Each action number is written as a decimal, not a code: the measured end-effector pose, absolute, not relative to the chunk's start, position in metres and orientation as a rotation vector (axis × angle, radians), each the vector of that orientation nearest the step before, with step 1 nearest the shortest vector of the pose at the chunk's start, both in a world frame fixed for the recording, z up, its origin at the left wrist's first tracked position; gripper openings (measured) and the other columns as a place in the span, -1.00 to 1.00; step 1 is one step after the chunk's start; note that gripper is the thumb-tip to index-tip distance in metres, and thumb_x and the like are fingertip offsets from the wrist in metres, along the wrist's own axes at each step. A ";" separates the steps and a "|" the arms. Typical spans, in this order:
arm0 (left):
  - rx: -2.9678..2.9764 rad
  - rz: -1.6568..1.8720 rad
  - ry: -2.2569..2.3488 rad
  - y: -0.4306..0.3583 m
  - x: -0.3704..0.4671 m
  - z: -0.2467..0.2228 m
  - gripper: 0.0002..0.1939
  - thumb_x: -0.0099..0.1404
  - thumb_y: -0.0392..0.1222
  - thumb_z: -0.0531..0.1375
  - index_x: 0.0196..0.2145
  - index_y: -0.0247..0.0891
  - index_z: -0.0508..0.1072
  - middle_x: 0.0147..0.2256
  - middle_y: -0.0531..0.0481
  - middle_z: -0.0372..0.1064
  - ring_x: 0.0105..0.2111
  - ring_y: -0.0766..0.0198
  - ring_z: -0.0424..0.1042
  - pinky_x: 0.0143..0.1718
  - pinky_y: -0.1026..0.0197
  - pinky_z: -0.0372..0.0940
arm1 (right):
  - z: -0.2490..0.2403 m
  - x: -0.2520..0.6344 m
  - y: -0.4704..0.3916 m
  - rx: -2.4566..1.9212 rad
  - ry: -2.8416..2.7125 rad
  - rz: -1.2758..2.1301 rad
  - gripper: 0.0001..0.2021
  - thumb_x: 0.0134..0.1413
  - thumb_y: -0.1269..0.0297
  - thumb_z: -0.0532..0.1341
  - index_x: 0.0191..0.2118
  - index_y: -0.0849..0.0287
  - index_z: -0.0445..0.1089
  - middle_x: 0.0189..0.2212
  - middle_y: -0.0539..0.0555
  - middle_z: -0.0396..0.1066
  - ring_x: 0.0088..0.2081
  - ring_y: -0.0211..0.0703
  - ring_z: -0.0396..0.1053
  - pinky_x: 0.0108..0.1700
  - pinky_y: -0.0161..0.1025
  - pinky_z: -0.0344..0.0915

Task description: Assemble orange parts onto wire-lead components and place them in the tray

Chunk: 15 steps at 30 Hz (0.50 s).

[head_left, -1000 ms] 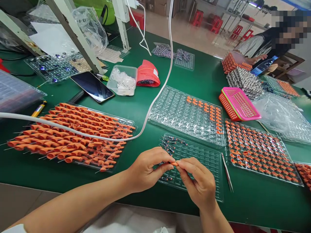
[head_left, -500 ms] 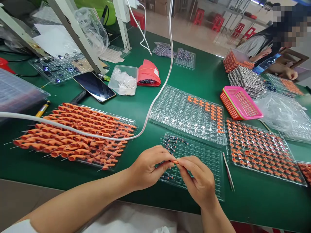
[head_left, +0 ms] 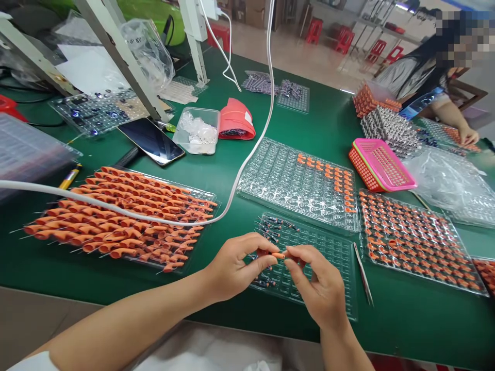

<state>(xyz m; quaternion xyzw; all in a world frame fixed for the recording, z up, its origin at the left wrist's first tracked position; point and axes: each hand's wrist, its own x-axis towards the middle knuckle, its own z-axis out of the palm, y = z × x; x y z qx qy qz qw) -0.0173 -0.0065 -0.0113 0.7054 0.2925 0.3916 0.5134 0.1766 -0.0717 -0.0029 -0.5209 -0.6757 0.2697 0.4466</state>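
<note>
Between the thumb and fingers of my left hand (head_left: 242, 268) is a small orange tube-shaped part (head_left: 278, 255), its free end pointing right. My right hand (head_left: 319, 283) is close to that end, thumb and index finger slightly parted; I see nothing held there. Both hands are above a clear moulded tray (head_left: 320, 257). Small dark parts with orange ends (head_left: 273, 221) lie in this tray's left side, some of them hidden by my left hand. Metal tweezers (head_left: 362, 273) rest on the green table at the tray's right edge.
Left is a tray of orange curved pieces (head_left: 116, 211) with wires poking out; a white cable (head_left: 247, 159) crosses it. Behind my hands lies a partly filled clear tray (head_left: 286, 175). Right are a filled tray (head_left: 417, 242) and pink basket (head_left: 386, 165). A co-worker's hand (head_left: 467, 136) works beyond.
My right fingers have drawn slightly right and parted, and more of the orange part now shows at my left fingertips. The co-worker's hand has shifted lower.
</note>
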 end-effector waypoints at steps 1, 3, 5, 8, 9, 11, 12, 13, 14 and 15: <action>1.692 0.935 0.713 -0.006 -0.017 -0.011 -0.89 0.31 -0.32 0.23 -0.20 -0.28 0.53 -0.32 -0.02 0.50 -0.33 0.31 0.45 -0.25 0.31 0.32 | -0.003 0.177 -0.072 -1.299 -1.661 0.671 -0.73 0.20 0.52 0.21 -0.03 0.09 0.39 -0.21 0.03 0.47 -0.24 -0.26 0.43 -0.24 -0.32 0.39; 1.682 0.923 0.729 -0.006 -0.017 -0.011 -0.88 0.31 -0.31 0.23 -0.19 -0.28 0.53 -0.32 -0.01 0.51 -0.32 0.31 0.46 -0.25 0.32 0.31 | -0.003 0.178 -0.072 -1.314 -1.652 0.661 -0.76 0.20 0.50 0.21 -0.05 0.08 0.40 -0.23 0.02 0.47 -0.26 -0.26 0.42 -0.25 -0.32 0.39; 1.668 0.911 0.746 -0.006 -0.017 -0.010 -0.88 0.31 -0.29 0.24 -0.19 -0.27 0.54 -0.31 -0.01 0.52 -0.32 0.31 0.47 -0.24 0.31 0.31 | -0.003 0.178 -0.071 -1.333 -1.657 0.639 -0.78 0.21 0.49 0.21 -0.07 0.09 0.40 -0.25 0.02 0.46 -0.27 -0.27 0.42 -0.26 -0.32 0.38; 1.644 0.872 0.792 -0.006 -0.017 -0.011 -0.87 0.29 -0.25 0.24 -0.21 -0.28 0.54 -0.30 -0.04 0.53 -0.32 0.28 0.47 -0.24 0.30 0.31 | -0.005 0.178 -0.069 -1.365 -1.667 0.584 -0.82 0.22 0.45 0.20 -0.09 0.10 0.41 -0.26 0.02 0.47 -0.28 -0.27 0.42 -0.27 -0.34 0.38; 1.630 0.860 0.811 -0.006 -0.016 -0.011 -0.87 0.29 -0.23 0.25 -0.22 -0.30 0.55 -0.31 -0.05 0.53 -0.32 0.27 0.48 -0.25 0.29 0.32 | -0.005 0.178 -0.069 -1.381 -1.670 0.551 -0.83 0.22 0.44 0.20 -0.10 0.10 0.41 -0.26 0.02 0.47 -0.29 -0.27 0.43 -0.27 -0.35 0.38; 1.585 0.852 0.828 -0.008 -0.014 -0.011 -0.82 0.27 -0.19 0.27 -0.22 -0.33 0.55 -0.32 -0.09 0.54 -0.34 0.25 0.48 -0.25 0.28 0.34 | -0.006 0.179 -0.069 -1.417 -1.680 0.466 -0.87 0.23 0.39 0.20 -0.13 0.09 0.43 -0.27 0.00 0.48 -0.30 -0.28 0.45 -0.27 -0.37 0.39; 1.560 0.859 0.826 -0.009 -0.013 -0.011 -0.80 0.25 -0.17 0.29 -0.22 -0.35 0.54 -0.32 -0.11 0.55 -0.35 0.24 0.49 -0.25 0.27 0.35 | -0.007 0.181 -0.069 -1.439 -1.689 0.413 -0.88 0.23 0.36 0.21 -0.14 0.09 0.44 -0.28 0.00 0.49 -0.31 -0.28 0.46 -0.27 -0.38 0.39; 1.533 0.863 0.816 -0.010 -0.012 -0.011 -0.77 0.24 -0.15 0.29 -0.21 -0.37 0.54 -0.33 -0.13 0.55 -0.35 0.23 0.49 -0.24 0.26 0.36 | -0.009 0.183 -0.070 -1.450 -1.698 0.361 -0.90 0.22 0.31 0.21 -0.16 0.08 0.45 -0.28 -0.01 0.50 -0.32 -0.28 0.47 -0.26 -0.40 0.39; 1.522 0.865 0.813 -0.010 -0.012 -0.010 -0.75 0.22 -0.15 0.30 -0.21 -0.39 0.54 -0.34 -0.15 0.55 -0.36 0.22 0.49 -0.25 0.26 0.36 | -0.012 0.186 -0.069 -1.457 -1.708 0.314 -0.89 0.22 0.25 0.22 -0.17 0.08 0.46 -0.28 -0.02 0.51 -0.34 -0.27 0.48 -0.27 -0.40 0.40; 1.513 0.876 0.817 -0.011 -0.012 -0.009 -0.74 0.21 -0.15 0.31 -0.22 -0.40 0.54 -0.34 -0.16 0.55 -0.36 0.22 0.49 -0.25 0.26 0.37 | -0.016 0.190 -0.068 -1.487 -1.717 0.278 -0.85 0.22 0.18 0.21 -0.17 0.07 0.47 -0.29 -0.02 0.52 -0.35 -0.26 0.50 -0.26 -0.40 0.41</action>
